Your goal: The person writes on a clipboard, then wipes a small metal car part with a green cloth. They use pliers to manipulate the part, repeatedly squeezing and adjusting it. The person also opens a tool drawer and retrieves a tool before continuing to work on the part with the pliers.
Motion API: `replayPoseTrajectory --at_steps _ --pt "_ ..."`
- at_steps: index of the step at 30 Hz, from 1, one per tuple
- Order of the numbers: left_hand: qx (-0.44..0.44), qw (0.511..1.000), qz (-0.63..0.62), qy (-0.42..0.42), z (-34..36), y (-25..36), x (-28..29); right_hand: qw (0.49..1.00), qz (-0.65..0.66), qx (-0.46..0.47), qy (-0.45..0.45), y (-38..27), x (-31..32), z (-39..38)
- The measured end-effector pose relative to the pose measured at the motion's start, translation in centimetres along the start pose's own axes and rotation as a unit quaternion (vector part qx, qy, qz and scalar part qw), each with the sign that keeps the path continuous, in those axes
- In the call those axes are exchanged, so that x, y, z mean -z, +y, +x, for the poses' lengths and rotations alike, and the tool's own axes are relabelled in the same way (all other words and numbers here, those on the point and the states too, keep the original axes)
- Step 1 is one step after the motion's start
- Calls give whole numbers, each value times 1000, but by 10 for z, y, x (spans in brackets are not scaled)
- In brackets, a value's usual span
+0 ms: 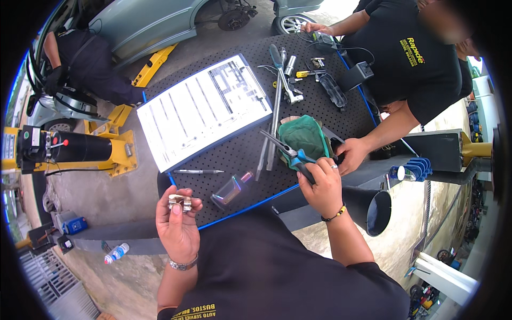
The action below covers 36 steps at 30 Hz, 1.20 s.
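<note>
My left hand (176, 226) holds a small shiny metal clip-like part (180, 202) between thumb and fingers, left of the table's front edge. My right hand (322, 186) grips the blue-and-black handles of long-nose pliers (285, 148), whose jaws point up-left over a bunched green cloth (303, 130). A co-worker's hand (352, 154) is just beside my right hand, at the cloth's right. A clear plastic case or bottle (229, 193) and a pen (194, 172) lie between my hands on the black perforated tabletop (208, 157).
A printed sheet (202, 106) covers the table's left; metal bars (274, 128), a ratchet (290, 93) and other tools lie right. A co-worker (416, 58) stands right, holding a corded black device (324, 40). Another person (85, 64) works by a car (149, 18) and yellow lift (120, 152).
</note>
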<state>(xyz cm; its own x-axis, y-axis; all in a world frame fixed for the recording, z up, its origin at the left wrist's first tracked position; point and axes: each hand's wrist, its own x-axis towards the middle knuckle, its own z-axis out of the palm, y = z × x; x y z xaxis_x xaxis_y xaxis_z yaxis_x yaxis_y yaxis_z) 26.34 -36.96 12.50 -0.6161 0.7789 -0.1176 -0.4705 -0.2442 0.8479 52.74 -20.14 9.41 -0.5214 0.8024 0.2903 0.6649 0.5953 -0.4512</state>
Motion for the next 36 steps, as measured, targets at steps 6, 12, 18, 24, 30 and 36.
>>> replayPoseTrajectory --at_steps 6,12,18,24,30,36 --pt "-28 999 -6 -24 6 -7 0 999 -34 -27 13 -19 -14 17" --pt "-8 995 -49 -87 7 0 -1 994 -105 -11 3 -21 -35 18" --pt "65 985 -50 -153 13 10 -4 998 -40 4 43 -49 -30 16" --pt "93 955 15 -282 33 17 -5 880 472 -7 -47 -117 -14 12" --pt "56 895 162 -411 73 39 7 807 580 -114 -12 -172 -36 25" --pt "80 837 249 -481 136 73 51 953 300 -50 15 -220 -63 64"
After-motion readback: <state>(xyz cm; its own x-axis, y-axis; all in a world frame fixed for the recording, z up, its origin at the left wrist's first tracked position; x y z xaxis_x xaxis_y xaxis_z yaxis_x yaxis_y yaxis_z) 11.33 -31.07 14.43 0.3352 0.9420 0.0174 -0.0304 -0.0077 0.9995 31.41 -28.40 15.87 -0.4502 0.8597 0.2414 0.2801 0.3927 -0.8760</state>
